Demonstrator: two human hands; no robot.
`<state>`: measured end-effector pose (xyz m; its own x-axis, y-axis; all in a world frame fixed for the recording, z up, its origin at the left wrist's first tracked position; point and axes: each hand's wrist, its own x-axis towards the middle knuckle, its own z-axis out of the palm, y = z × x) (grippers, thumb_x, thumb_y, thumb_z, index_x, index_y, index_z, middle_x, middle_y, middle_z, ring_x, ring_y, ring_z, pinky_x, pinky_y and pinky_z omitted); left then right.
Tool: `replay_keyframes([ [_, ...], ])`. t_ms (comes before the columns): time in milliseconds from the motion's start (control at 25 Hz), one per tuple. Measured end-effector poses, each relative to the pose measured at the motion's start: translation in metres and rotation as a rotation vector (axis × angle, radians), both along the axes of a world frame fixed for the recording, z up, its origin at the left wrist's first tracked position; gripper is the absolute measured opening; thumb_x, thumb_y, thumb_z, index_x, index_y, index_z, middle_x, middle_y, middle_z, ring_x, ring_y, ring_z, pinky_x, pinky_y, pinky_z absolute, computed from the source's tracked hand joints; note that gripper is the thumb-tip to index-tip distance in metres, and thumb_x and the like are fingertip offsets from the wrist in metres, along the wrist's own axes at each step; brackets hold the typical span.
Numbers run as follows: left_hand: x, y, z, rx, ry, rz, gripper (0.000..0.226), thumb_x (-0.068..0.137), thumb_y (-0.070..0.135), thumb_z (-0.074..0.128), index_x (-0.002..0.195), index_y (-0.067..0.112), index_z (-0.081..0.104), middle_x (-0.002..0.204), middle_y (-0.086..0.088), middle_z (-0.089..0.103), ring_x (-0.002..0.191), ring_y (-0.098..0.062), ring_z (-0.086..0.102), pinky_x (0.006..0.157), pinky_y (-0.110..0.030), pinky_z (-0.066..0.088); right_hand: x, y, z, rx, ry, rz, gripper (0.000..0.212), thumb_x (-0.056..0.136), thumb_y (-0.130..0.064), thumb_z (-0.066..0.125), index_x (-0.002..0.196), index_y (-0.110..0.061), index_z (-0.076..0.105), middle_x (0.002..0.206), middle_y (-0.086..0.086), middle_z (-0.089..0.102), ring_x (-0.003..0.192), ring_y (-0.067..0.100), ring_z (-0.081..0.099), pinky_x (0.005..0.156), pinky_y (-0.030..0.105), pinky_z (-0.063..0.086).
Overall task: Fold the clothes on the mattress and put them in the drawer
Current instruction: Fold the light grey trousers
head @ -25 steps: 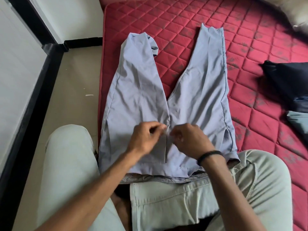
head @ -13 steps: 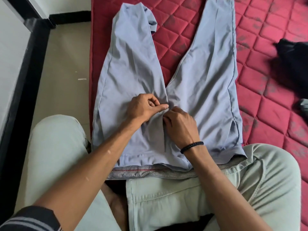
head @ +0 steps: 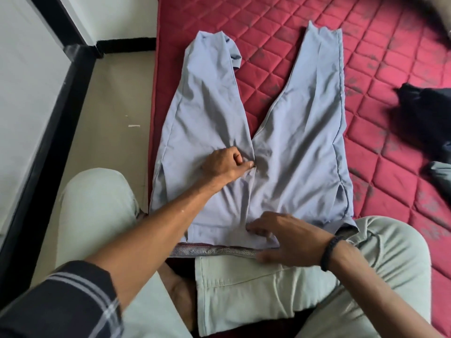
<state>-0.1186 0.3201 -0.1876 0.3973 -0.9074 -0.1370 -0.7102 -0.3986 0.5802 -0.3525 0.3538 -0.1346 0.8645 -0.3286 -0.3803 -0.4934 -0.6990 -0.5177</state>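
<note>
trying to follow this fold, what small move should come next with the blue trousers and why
Probably smooth the waistband flat: the blue trousers lie spread, legs apart, unfolded. The left hand pinches the crotch seam and the right hand rests at the waistband, where cloth looks rumpled.

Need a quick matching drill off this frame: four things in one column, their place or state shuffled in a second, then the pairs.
Column 1
1. light blue-grey trousers
2. left hand
3. right hand
4. dark crumpled garment

Column 2
A. fingers spread at the waistband
B. lies bunched at the mattress's right side
C. pinches the fabric at the crotch seam
D. spread flat on the red quilted mattress, legs apart in a V

Pairs: 1-D, 2-C, 3-A, 4-B
</note>
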Motion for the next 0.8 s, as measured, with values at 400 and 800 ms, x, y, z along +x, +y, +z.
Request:
replay_keyframes([
  [400,0.103,0.219,0.067,0.139,-0.662,-0.840,0.070,0.078,-0.001,0.055,0.130,0.037,0.027,0.116,0.011,0.040,0.083,-0.014,0.058,0.066,-0.030,0.049,-0.117,-0.025,0.061,-0.673,-0.093,0.082,0.073,0.072,0.000,0.046,0.137,-0.031,0.050,0.122,-0.001,0.064,0.078,0.013,0.068,0.053,0.022,0.045],
  [800,0.138,0.149,0.330,0.006,-0.702,-0.672,0.030,0.089,0.043,0.034,0.088,0.042,0.064,0.084,0.025,0.059,0.080,0.004,0.057,0.074,-0.017,0.043,-0.122,-0.107,0.231,-0.974,-0.527,-0.200,0.049,0.093,0.001,0.058,0.136,-0.020,0.065,0.110,-0.003,0.072,0.081,0.019,0.072,0.069,0.031,0.056],
])
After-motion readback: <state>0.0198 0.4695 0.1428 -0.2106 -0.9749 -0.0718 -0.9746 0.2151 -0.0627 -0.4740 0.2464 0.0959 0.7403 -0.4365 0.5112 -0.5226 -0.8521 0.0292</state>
